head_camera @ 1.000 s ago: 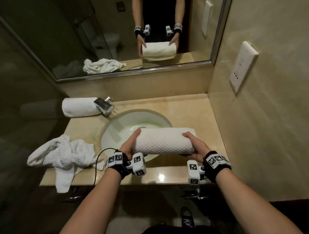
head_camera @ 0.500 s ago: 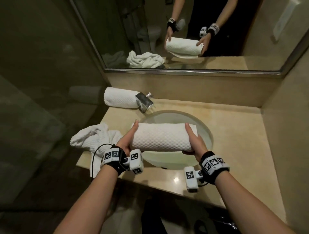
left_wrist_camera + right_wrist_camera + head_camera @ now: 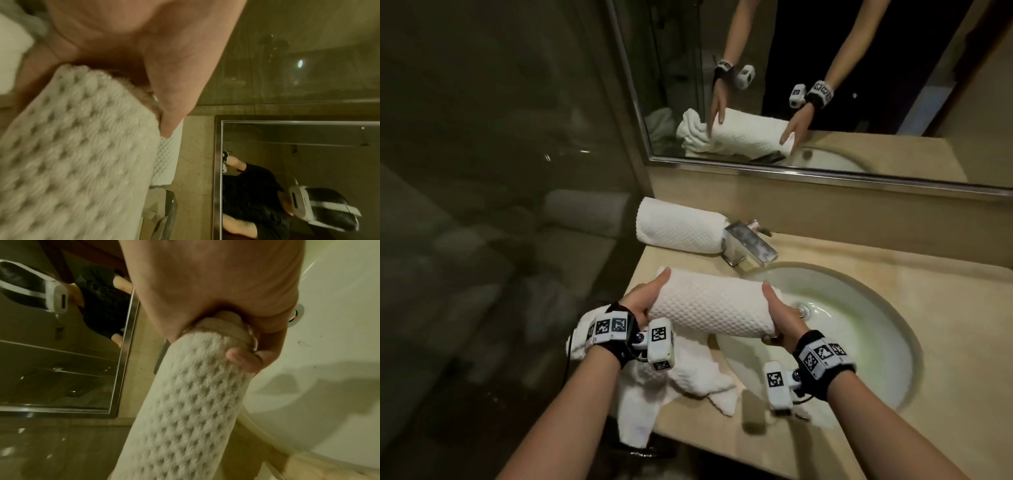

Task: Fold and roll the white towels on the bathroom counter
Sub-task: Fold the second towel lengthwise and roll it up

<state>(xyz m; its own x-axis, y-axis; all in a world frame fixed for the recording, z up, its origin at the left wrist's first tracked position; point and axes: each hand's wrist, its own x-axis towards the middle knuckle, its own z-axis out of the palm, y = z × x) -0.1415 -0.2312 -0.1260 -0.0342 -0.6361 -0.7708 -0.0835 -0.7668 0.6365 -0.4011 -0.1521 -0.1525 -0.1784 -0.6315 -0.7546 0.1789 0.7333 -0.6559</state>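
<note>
A rolled white waffle towel (image 3: 709, 305) hangs level above the counter's left part, over the sink's left rim. My left hand (image 3: 645, 301) cups its left end, a finger straight along the top (image 3: 170, 113). My right hand (image 3: 779, 315) grips the right end, thumb curled under the roll (image 3: 242, 356). The same roll fills both wrist views (image 3: 72, 154) (image 3: 185, 418). A second rolled towel (image 3: 678, 224) lies at the back left beside the faucet. A crumpled white towel (image 3: 671, 380) lies under my left wrist at the counter's front left edge.
A chrome faucet (image 3: 748, 241) stands just behind the held roll. The oval sink (image 3: 859, 325) takes the middle of the beige counter (image 3: 945, 394). A mirror (image 3: 825, 85) runs along the back wall. A dark glass wall (image 3: 500, 205) bounds the left side.
Both hands have carried the roll leftward, from over the middle of the sink to above its left rim and the crumpled towel. The head view has swung left.
</note>
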